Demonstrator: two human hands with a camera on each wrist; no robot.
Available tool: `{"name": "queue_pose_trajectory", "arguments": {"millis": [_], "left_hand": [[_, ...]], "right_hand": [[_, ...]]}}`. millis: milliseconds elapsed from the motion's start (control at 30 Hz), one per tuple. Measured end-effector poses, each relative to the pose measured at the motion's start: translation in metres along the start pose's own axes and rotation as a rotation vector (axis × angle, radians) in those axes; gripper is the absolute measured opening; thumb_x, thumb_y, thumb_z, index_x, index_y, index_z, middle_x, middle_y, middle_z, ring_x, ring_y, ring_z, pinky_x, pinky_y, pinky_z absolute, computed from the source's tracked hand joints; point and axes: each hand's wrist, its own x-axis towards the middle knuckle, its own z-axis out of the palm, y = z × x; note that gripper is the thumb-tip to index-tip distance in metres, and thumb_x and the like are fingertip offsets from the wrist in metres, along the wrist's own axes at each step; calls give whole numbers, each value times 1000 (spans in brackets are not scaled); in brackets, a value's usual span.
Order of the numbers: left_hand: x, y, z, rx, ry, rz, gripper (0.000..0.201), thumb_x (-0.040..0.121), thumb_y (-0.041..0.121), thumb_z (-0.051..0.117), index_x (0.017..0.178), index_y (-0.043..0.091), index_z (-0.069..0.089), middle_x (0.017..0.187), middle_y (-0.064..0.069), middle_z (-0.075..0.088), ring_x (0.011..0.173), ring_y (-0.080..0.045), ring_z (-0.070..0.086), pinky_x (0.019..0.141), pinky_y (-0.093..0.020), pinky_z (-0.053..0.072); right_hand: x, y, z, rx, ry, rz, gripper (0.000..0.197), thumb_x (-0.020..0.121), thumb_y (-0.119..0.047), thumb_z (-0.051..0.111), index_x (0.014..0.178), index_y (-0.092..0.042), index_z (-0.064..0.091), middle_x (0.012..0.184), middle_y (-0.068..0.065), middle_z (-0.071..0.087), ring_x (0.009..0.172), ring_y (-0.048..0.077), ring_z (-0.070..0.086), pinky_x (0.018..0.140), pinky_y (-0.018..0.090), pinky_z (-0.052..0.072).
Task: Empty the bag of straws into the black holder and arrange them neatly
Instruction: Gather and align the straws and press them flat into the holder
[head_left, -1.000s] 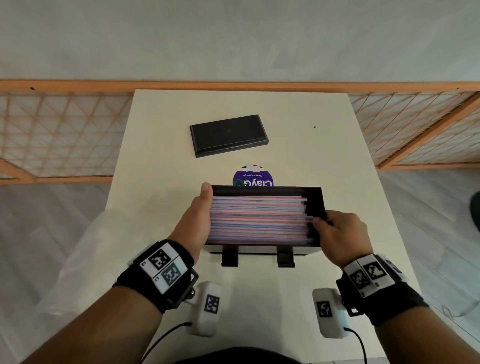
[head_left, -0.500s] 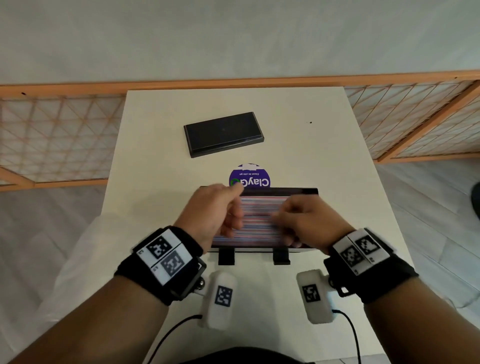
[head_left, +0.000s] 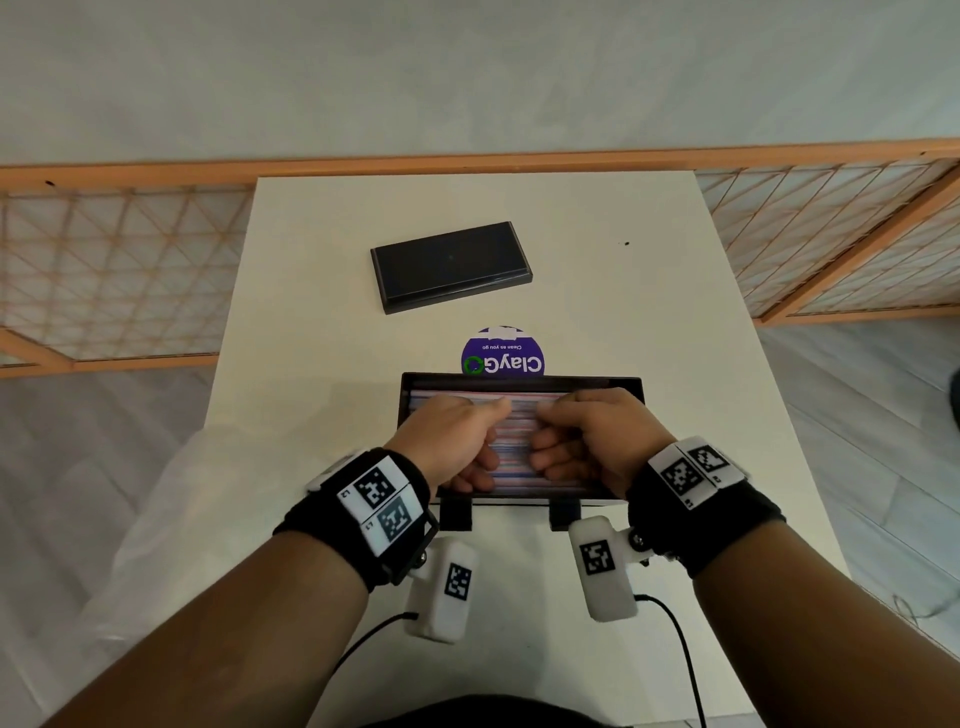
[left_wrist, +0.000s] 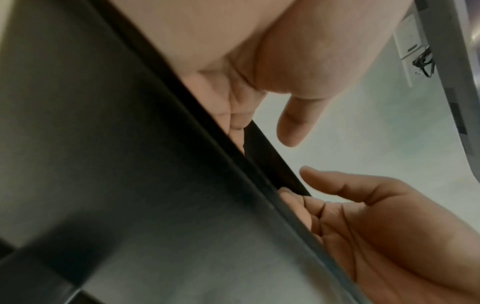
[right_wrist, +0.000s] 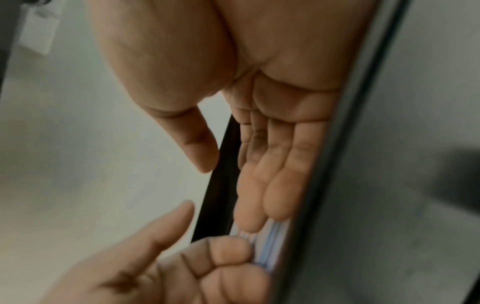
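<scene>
The black holder (head_left: 519, 380) stands on short feet near the table's front and is full of pink, blue and white straws (head_left: 517, 422) lying lengthwise. Both hands are inside it, on top of the straws. My left hand (head_left: 460, 441) covers the left half and my right hand (head_left: 589, 434) the right half, with fingertips nearly meeting in the middle. In the right wrist view the right fingers (right_wrist: 275, 185) lie flat on the straws (right_wrist: 272, 244) beside the holder's wall (right_wrist: 389, 164). In the left wrist view the left hand (left_wrist: 259, 72) shows over the holder's rim (left_wrist: 130, 164); its fingertips are hidden.
A flat black lid (head_left: 451, 266) lies farther back on the white table (head_left: 675, 364). A round purple sticker (head_left: 503, 354) shows just behind the holder. A clear plastic bag (head_left: 171, 519) hangs off the table's left edge. Wooden lattice screens (head_left: 104, 270) stand on both sides.
A second ago my hands held the holder's two ends. They have come inward over the straws and now rest close together on the pile's middle.
</scene>
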Motion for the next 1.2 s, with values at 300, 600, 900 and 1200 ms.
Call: {"name": "queue_pose_trajectory", "arguments": {"millis": [300, 600, 900, 1200], "left_hand": [[4, 6, 2, 38, 7, -10, 46, 97, 46, 55, 95, 1, 64, 67, -10, 67, 41, -20, 57, 42, -21, 39], [4, 10, 2, -471, 31, -94, 32, 97, 44, 56, 96, 12, 55, 69, -10, 66, 55, -24, 62, 52, -28, 49], [-1, 11, 6, -371, 60, -38, 29, 98, 44, 56, 91, 16, 57, 67, -8, 62, 49, -20, 57, 50, -27, 46], [-3, 8, 2, -78, 17, -85, 48, 97, 59, 46, 91, 13, 56, 64, -6, 62, 47, -21, 59, 51, -24, 42]], "right_hand": [[10, 3, 5, 286, -34, 58, 11, 91, -15, 62, 91, -4, 64, 81, 16, 71, 74, 30, 72, 72, 39, 59], [11, 3, 4, 311, -51, 75, 12, 91, -17, 61, 93, -5, 63, 88, 15, 69, 75, 30, 71, 72, 40, 58], [6, 1, 7, 266, -37, 68, 13, 91, -18, 61, 96, -6, 63, 87, 11, 69, 69, 28, 71, 66, 38, 58], [-1, -2, 3, 25, 12, 58, 14, 91, -19, 64, 96, -8, 58, 68, 13, 62, 52, 30, 62, 58, 40, 57]]}}
